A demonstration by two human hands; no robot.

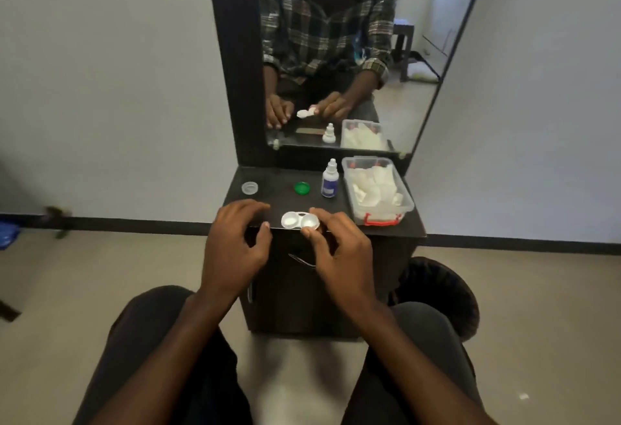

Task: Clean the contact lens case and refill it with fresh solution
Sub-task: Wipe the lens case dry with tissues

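Two hands work at the front edge of a small dark table point(413, 228). The right hand point(339, 250) pinches the right well of the white contact lens case point(300, 220) between thumb and forefinger, the case sitting right at the table's front lip with both wells uncapped. The left hand point(235, 240) hovers just beside the case with fingers loosely curled, holding nothing. Farther back lie a clear cap point(250, 188) near the left edge and a green cap point(302, 188) mid-table, with bare tabletop between them. The solution bottle point(329, 179) stands upright just beside a clear plastic bin point(378, 214) of white tissues, which fills the right side up to that edge.
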